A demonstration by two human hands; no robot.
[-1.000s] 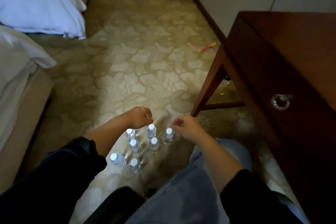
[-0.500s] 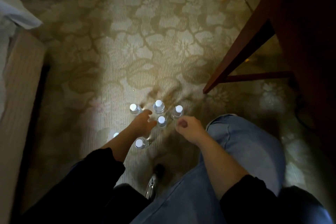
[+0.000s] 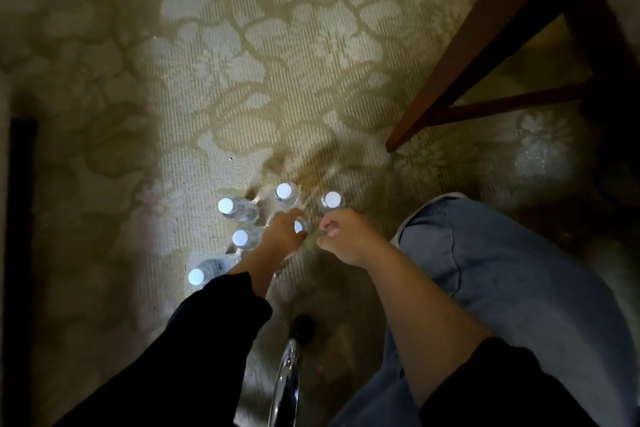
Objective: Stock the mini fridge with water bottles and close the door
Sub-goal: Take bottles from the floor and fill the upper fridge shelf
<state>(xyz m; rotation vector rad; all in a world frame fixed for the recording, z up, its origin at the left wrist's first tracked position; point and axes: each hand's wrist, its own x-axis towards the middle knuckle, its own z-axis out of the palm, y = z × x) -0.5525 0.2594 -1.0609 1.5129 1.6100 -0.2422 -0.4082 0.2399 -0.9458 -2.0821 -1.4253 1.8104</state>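
Several clear water bottles with white caps stand in a cluster on the patterned carpet, among them a far one (image 3: 284,191), a right one (image 3: 332,200) and a left one (image 3: 227,206). My left hand (image 3: 281,236) is curled around the neck of a middle bottle (image 3: 299,226); only part of its cap shows between my fingers. Just to the right, my right hand (image 3: 343,236) has its fingers curled with nothing in them, close to the right bottle. No mini fridge is in view.
A dark wooden desk leg (image 3: 450,80) and its crossbar (image 3: 502,104) rise at the upper right. My knee in blue jeans (image 3: 502,270) is at the right. A chrome chair leg (image 3: 287,374) lies below my hands. A dark bed base (image 3: 20,218) lines the left edge.
The view has tilted down towards the floor. My left hand has moved right and closed over the middle bottle. My right hand stays curled beside it.
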